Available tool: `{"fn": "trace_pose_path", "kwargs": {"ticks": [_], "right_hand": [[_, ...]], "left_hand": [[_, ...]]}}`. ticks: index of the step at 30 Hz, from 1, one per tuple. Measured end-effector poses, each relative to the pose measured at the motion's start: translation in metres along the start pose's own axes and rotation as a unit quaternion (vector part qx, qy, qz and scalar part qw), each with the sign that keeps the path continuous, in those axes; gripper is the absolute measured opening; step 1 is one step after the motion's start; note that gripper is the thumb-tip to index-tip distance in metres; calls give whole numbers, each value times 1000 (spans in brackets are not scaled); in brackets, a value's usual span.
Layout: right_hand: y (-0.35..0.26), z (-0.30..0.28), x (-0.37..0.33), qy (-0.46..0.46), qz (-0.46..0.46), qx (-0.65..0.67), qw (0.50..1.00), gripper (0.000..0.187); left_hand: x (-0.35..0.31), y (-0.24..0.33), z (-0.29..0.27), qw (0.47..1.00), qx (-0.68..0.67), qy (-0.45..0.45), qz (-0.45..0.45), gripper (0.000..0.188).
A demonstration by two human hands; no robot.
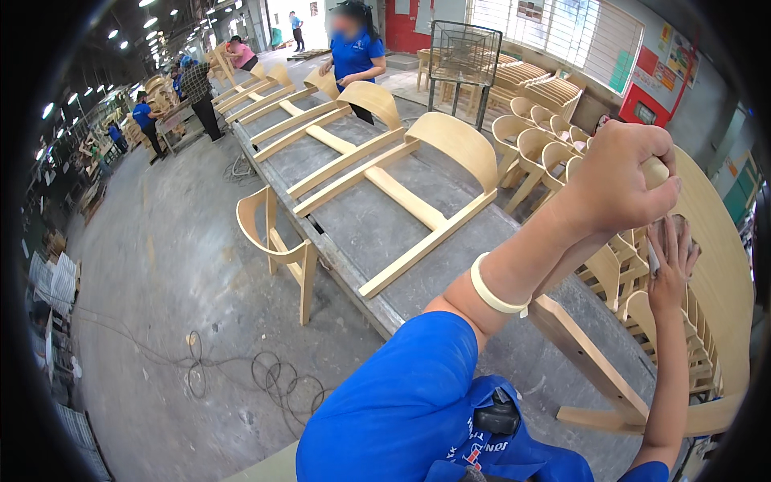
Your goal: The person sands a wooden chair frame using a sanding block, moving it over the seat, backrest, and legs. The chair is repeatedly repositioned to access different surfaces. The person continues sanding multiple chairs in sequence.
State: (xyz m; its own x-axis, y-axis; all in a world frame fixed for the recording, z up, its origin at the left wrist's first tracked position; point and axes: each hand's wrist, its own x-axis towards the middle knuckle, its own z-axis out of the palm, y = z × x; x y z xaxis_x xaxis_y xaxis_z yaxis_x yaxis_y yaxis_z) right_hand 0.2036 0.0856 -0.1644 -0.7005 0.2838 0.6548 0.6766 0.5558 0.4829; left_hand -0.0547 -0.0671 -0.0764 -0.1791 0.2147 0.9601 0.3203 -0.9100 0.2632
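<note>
My left hand [626, 177] is closed in a fist around the rounded end of a pale wooden chair part [655, 172]. My right hand [673, 261], lower and farther right, has its fingers stretched over a small grey-brown pad [683, 228], which looks like a sanding sheet; the palm side is hidden. That hand is against or close to the wide curved backrest [727, 281] of a chair frame. The frame's leg with drilled holes [590, 353] and a lower wooden bar [598, 418] show between my arms, over the grey table [450, 313].
Several chair frames [401, 193] lie in a row along the table. A curved frame [301, 257] leans at its left edge. More frames [546, 149] are stacked on the right. A co-worker [356, 56] stands at the far side. Loose cable [273, 377] lies on the floor.
</note>
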Motion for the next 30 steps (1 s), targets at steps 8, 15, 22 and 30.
{"fn": "trace_pose_path", "kwargs": {"ticks": [8, 15, 22, 30], "right_hand": [[-14, -1, 10, 30, -22, 40, 999, 52], [13, -21, -3, 43, -11, -43, 998, 60], [13, -19, -1, -3, -47, 4, 999, 68], [12, -23, -7, -4, -50, 19, 999, 66]], "left_hand": [[-2, 0, -1, 1000, -9, -1, 19, 13], [2, 13, -2, 998, -18, -53, -18, 9], [6, 16, 1, 999, -30, -40, -11, 8], [6, 15, 1, 999, -33, -39, -17, 8]]}}
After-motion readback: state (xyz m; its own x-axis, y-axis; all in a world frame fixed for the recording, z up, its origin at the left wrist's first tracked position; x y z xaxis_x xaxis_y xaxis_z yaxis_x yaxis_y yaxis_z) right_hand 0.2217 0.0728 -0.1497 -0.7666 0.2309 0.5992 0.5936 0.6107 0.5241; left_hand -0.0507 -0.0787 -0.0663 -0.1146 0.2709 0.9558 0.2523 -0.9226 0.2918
